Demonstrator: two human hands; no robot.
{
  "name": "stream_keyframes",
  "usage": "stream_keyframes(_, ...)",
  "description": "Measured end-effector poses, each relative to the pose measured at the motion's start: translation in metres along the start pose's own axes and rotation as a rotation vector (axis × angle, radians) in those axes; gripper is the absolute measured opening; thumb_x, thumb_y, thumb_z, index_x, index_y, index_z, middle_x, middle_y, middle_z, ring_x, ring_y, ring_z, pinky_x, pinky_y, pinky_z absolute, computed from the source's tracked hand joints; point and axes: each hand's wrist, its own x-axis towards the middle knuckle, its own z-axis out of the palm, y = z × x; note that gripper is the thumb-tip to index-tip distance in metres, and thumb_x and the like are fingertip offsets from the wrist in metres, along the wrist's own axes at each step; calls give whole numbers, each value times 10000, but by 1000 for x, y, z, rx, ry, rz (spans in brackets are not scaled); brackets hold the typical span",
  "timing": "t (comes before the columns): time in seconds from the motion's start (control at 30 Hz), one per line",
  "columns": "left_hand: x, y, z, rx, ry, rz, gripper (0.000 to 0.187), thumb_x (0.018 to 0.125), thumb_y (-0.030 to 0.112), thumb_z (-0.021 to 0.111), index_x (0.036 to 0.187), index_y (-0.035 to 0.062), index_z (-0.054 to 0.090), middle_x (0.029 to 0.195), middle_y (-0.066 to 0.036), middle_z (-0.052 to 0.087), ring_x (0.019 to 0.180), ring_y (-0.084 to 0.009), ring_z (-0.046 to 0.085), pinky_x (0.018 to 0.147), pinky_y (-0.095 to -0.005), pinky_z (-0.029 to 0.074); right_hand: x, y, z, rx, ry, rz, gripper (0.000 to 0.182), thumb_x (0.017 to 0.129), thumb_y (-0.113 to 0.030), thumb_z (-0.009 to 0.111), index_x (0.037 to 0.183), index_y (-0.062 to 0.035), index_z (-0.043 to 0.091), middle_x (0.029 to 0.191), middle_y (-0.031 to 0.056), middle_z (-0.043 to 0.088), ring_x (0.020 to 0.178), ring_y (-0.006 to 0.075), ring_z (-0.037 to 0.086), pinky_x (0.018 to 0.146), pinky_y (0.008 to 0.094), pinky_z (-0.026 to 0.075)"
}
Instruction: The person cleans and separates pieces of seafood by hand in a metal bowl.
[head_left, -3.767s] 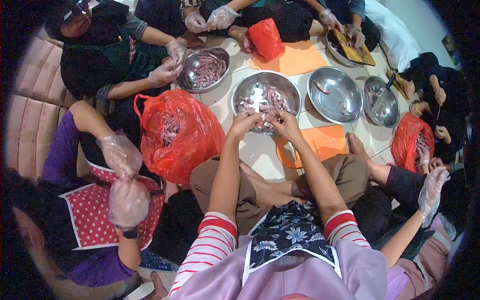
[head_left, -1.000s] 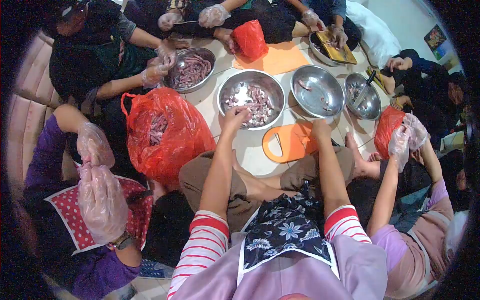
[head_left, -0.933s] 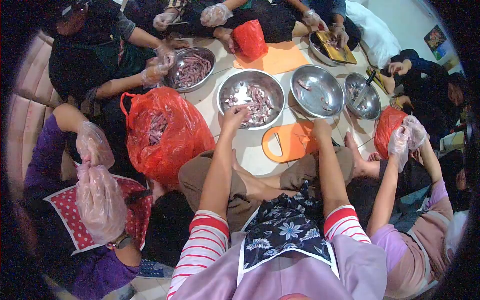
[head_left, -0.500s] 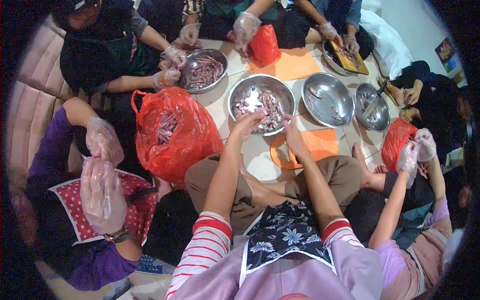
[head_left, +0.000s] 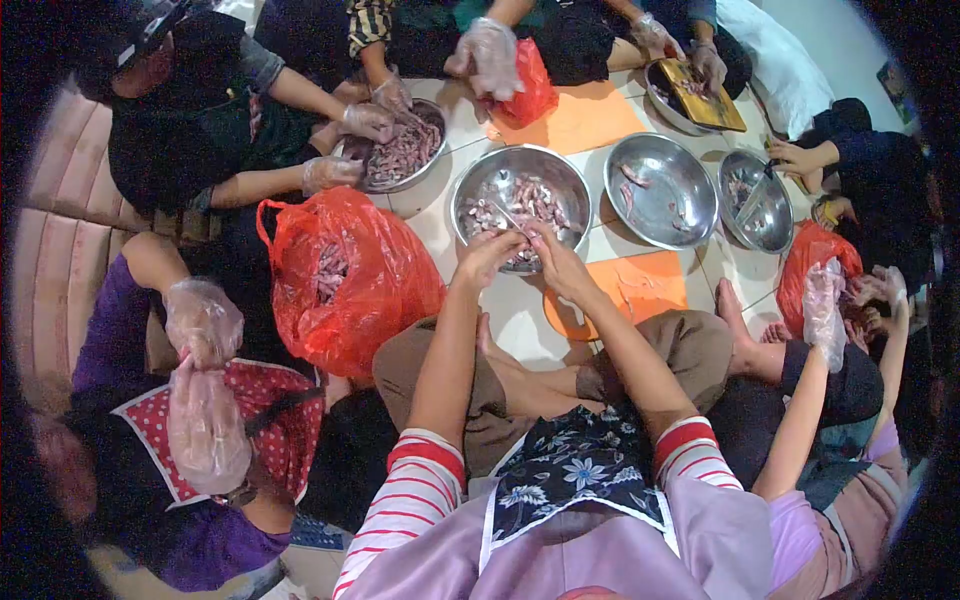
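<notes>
My left hand (head_left: 488, 258) and right hand (head_left: 562, 272) meet over the steel bowl (head_left: 521, 158), fingers curled nearly closed, hold unclear; thin pale strip (head_left: 506, 214) slants forward-left, about equally near both, among chopped meat pieces (head_left: 541, 198).

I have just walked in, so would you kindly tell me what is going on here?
People sit around metal bowls of what looks like raw meat pieces. The camera wearer's bare left hand and right hand meet over the near side of the middle bowl, handling something too small to identify. Gloved co-workers' hands are at the left bowl. The bowl just right of the middle one holds only a few pieces.
</notes>
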Motion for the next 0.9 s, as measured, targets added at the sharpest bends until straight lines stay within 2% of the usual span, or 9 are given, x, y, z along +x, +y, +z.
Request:
stream_keyframes(0.2,-12,12,7,80,38,-82,131,788,65,597,903,3,587,886,-62,603,821,-148,587,813,-257,482,6,0,10,-44,38,76,285,932,-304,290,1103,-99,391,889,265,579,881,443,539,737,482,421)
stream_keyframes(0.33,-20,15,8,111,5,-93,143,798,86,604,914,1,601,894,-59,608,837,-144,580,801,-253,471,12,10,15,-21,-41,66,312,925,-307,317,1145,-91,365,922,290,551,900,464,506,732,481,411)
stream_keyframes(0.43,-13,11,2,100,-27,-109,157,798,93,610,921,-5,606,901,-61,611,829,-139,578,792,-249,471,16,16,20,-119,-35,69,344,929,-320,312,1130,-52,388,914,264,567,868,432,547,738,447,428)
stream_keyframes(0.53,-8,6,-1,86,-64,-112,156,801,86,601,924,-10,607,917,-68,612,840,-141,578,798,-243,468,22,27,25,171,139,-48,387,920,-361,314,1085,-28,422,957,243,564,909,384,547,779,411,423)
stream_keyframes(0.63,-9,6,0,79,-73,-95,159,807,88,592,928,-13,606,918,-68,612,840,-145,579,801,-243,467,24,23,21,198,78,75,435,913,-379,318,1099,-3,431,1019,241,542,968,366,528,820,382,407)
stream_keyframes(0.73,-13,9,1,87,-80,-70,155,811,86,584,927,-15,607,906,-67,612,849,-151,579,811,-244,464,25,17,17,251,0,269,439,910,-386,315,1084,-3,441,963,200,560,886,321,560,773,355,428)
stream_keyframes(0.8,-15,12,2,93,-93,-78,158,811,88,587,929,-14,607,905,-67,614,856,-152,580,818,-244,462,28,18,17,462,-49,375,437,909,-397,314,1062,-16,465,790,124,552,629,209,559,551,307,451)
stream_keyframes(0.83,-16,14,3,101,-107,-87,160,811,91,590,931,-14,606,905,-68,615,862,-154,580,826,-244,460,30,23,13,461,-50,375,437,909,-397,314,1062,-16,465,790,124,552,629,209,559,551,307,451)
stream_keyframes(0.9,-17,15,3,64,-124,-58,175,815,95,587,947,-20,597,915,-74,615,866,-158,583,829,-253,463,34,31,1,719,-156,390,449,907,-407,328,1122,-24,417,642,47,477,424,103,423,347,244,337)
